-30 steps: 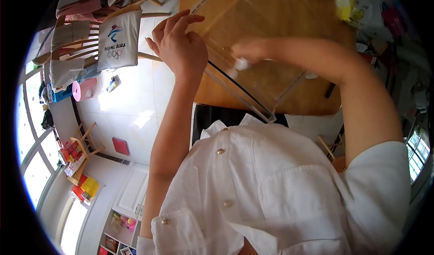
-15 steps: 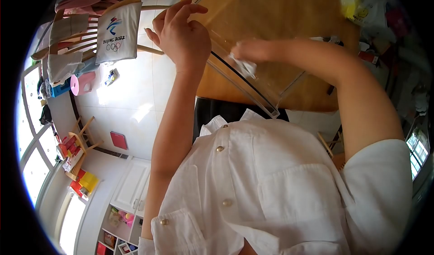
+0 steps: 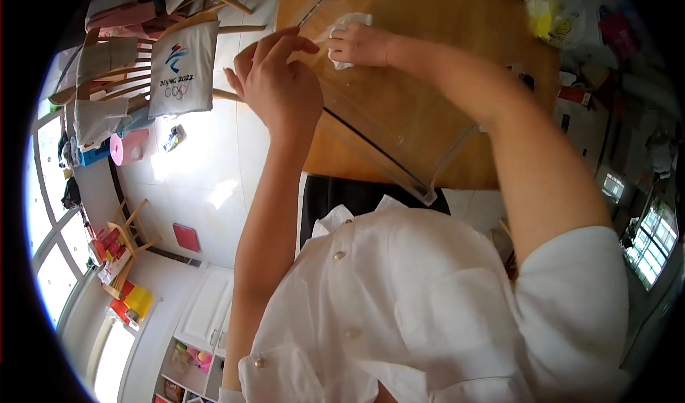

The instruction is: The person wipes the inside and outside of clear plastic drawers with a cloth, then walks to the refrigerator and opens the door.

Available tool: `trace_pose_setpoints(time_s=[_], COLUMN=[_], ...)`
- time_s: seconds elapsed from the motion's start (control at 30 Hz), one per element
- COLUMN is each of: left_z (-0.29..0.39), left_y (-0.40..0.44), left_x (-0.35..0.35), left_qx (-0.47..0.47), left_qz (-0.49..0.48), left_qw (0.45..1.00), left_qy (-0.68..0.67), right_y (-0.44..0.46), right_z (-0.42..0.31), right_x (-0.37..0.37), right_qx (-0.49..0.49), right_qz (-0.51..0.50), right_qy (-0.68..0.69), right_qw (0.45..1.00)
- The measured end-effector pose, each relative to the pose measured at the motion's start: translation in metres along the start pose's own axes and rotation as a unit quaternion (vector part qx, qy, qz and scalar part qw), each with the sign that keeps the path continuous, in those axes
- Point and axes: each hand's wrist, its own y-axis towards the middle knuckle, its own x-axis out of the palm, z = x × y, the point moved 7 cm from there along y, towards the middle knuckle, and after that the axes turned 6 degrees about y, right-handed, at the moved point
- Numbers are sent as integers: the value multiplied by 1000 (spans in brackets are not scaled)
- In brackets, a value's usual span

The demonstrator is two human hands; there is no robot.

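Observation:
My right hand (image 3: 360,46) presses a crumpled white cloth or tissue (image 3: 342,62) against a clear plastic panel (image 3: 385,128) above the wooden table (image 3: 457,32). The panel has see-through edges and a dark line along the near-left side; whether it is a flat sheet or part of a box is hard to tell. At its left corner, my left hand (image 3: 282,85) has bent fingers round the edge, the little finger sticking out to the side. The hand itself hides that corner.
Left of the table stands a wooden chair with a white printed cushion (image 3: 182,67). A black seat (image 3: 332,192) sits under the table's near edge. Bags, one of them yellow (image 3: 544,17), lie beyond the right side. A red flat object (image 3: 186,237) rests on the tiled floor.
My right hand and the white cloth have moved up and left, farther across the panel and closer to my left hand. My left hand stays at the corner; the whole view has shifted slightly.

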Motion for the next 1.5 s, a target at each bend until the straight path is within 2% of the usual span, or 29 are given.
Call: trace_pose_setpoints(time_s=[0.07,0.17,0.27,0.37,0.47,0.57,0.67,0.7,0.77,0.83,0.9,1.0,1.03,1.07,1.13,1.23,1.33,1.5], left_z=[1,-1,4,5,5,4,6,7,6,8,9,11,11,11,11,18,23,28], left_y=[1,-3,-1,-1,0,0,2,3,3,4,4,5,4,3,4,2,3,5], left_x=[-1,-3,-3,-3,-3,-2,0,0,0,1,1,0,0,2,5,7,10,16], left_qx=[-2,-4,-7,-8,-10,-9,-5,-2,9,33,33,38,40,42,46,42,49,87], left_qz=[-6,-4,23,37,45,46,27,14,7,17,11,-7,-13,-7,8,24,42,16], left_qw=[1000,1000,1000,999,999,999,1000,1000,1000,999,999,999,999,999,999,999,998,996], left_qy=[3,5,1,-4,-12,-6,-3,2,-1,-21,-16,2,9,9,8,-14,-6,30], right_y=[-14,-56,-86,-108,-131,-140,-141,-125,-92,-52,-34,-54,-65,-72,-85,-97,-112,-165], right_z=[19,60,50,26,0,-32,-38,-34,-12,9,20,46,65,64,64,61,37,0], right_x=[18,27,28,26,48,38,27,9,-10,-23,-8,1,16,27,32,25,15,23], right_qx=[-16,155,329,444,432,323,330,345,270,109,-1,16,204,207,203,206,104,78], right_qz=[7,37,-135,-173,-262,-409,-460,-476,-214,-83,-129,101,78,23,-87,-148,-206,-252], right_qy=[-23,-10,-10,16,122,167,213,257,189,45,-170,-90,47,-50,-243,-226,-173,-79], right_qw=[1000,987,935,879,854,837,796,767,919,990,977,991,975,977,944,940,958,961])
